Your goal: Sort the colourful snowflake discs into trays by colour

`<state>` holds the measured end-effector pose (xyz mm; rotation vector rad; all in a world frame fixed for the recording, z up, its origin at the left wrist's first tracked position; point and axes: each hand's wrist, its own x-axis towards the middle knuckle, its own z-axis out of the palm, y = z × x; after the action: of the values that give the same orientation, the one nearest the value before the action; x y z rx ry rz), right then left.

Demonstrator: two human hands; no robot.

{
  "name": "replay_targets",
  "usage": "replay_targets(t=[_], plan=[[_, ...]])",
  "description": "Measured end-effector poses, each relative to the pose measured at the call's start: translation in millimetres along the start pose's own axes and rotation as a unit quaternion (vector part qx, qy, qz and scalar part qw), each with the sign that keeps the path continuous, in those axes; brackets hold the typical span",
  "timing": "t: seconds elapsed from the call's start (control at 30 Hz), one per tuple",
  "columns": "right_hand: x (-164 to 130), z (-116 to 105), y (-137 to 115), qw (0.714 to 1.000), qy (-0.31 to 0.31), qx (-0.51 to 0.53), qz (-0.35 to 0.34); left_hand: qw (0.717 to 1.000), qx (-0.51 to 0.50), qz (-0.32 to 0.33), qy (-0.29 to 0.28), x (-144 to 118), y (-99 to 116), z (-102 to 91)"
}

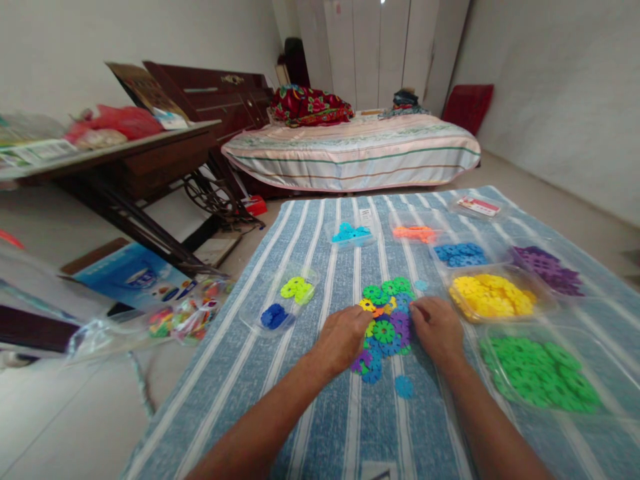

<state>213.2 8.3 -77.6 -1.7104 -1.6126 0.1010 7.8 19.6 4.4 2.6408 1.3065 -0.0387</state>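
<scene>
Two bare forearms reach over a striped blue cloth; left hand and right hand, fingers curled downward, press either side of a mixed pile of snowflake pieces at the cloth's centre.

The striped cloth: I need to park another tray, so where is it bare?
Bare: the striped cloth left of the left hand, below the lime-and-blue tray. Crowded: the mixed pile and trays right of the right hand.

Eight clear trays, two hands, one bed.
</scene>
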Motion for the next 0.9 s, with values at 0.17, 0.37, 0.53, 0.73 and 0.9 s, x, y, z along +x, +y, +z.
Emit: replay_targets(t=[0.17,0.37,0.53,0.73,0.9], plan=[[-1,2,3,1.0,0.008,0.0,-0.006,0.999,-0.044,-0.014,0.017,-10,-12,-17.2],[0,1,3,1.0,0.005,0.003,-0.006,0.993,-0.005,-0.114,0.042,-36,-52,-68.3],[-1,1,2,1.0,0.005,0.003,-0.003,0.971,0.058,-0.232,-0.007,-56,-94,-87.1],[-1,2,4,1.0,0.001,-0.001,0.003,0.949,0.1,-0.291,-0.074,-62,-111,-81.1],[-1,2,3,1.0,0.006,0.0,-0.004,0.969,0.071,-0.239,0.005,-56,-83,-77.0]])
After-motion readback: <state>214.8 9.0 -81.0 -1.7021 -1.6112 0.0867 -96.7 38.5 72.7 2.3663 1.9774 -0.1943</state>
